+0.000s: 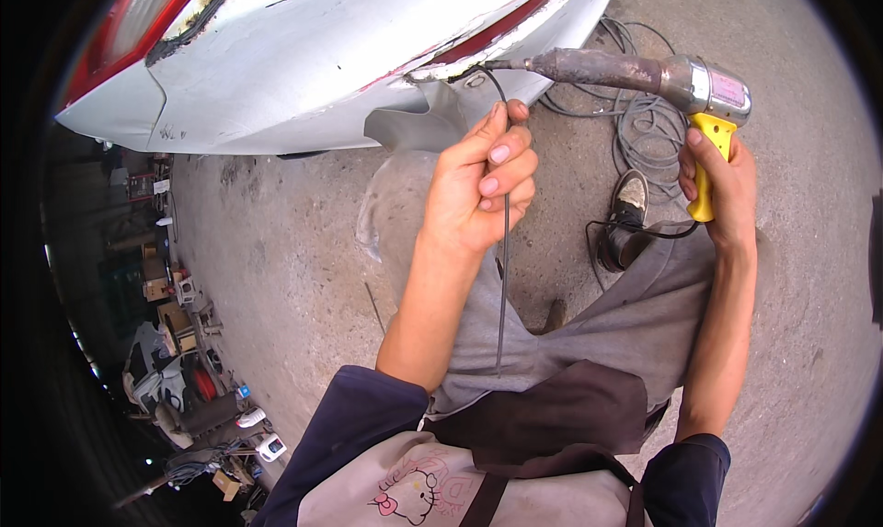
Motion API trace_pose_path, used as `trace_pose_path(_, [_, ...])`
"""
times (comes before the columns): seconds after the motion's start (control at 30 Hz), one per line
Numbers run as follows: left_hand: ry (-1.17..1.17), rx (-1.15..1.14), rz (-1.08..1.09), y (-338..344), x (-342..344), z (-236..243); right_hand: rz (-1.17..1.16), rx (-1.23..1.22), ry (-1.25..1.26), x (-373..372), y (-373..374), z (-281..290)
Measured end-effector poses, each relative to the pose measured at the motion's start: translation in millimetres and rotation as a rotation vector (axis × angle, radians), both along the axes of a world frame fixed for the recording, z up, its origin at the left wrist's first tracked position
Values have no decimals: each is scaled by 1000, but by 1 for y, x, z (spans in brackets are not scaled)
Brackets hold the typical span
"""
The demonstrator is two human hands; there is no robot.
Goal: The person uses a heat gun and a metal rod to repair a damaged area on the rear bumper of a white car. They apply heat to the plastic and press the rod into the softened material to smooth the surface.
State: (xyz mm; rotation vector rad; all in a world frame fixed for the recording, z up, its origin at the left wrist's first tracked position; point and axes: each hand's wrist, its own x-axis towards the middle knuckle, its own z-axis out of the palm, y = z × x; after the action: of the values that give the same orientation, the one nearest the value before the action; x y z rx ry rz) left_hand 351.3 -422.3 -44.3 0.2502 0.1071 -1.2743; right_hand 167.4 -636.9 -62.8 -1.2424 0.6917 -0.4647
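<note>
My left hand (474, 182) pinches a thin black plastic welding rod (504, 288). The rod's upper end curves over to the torn edge of a white car bumper (267, 95), and its lower end hangs below my fist. In my right hand (727, 187) is the yellow handle of a hot-air gun (635, 72), fingers wrapped round it. The gun's rusty metal barrel points left, and its narrow nozzle tip is at the rod's bent end beside the damaged seam. A loose grey flap (418, 120) of the bumper hangs just under that spot.
A grey cable (648, 127) lies coiled on the concrete floor (276, 242) beyond my shoe (630, 196). The gun's black cord runs down past my leg. A red tail light (129, 30) is at upper left. Boxes, bottles and other clutter (189, 371) line the left side.
</note>
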Motion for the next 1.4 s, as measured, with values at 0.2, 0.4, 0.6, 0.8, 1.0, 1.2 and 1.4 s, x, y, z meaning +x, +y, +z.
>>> trace_pose_path(0.2, [-110, 86, 34, 1, -5, 6, -20, 18, -17, 0, 2, 2])
trace_pose_path(0.4, [-186, 136, 48, -3, -10, 15, -6, 12, -33, -3, -2, 3])
trace_pose_path(0.6, [-289, 159, 85, -3, -24, 23, -8, 28, -60, -5, -2, 5])
trace_pose_path(0.8, [-516, 342, 339, 1, -49, 29, -9, 30, -80, -7, -3, 4])
trace_pose_path(1.0, [-750, 331, 416, -4, -51, 36, -19, 32, -77, -8, -4, 6])
trace_pose_path(1.2, [-1468, 692, 479, -9, -53, 38, 12, 34, -63, -7, -4, 7])
trace_pose_path(1.4, [-2302, 593, 465, 8, -22, 48, -10, 36, -30, -6, -4, 4])
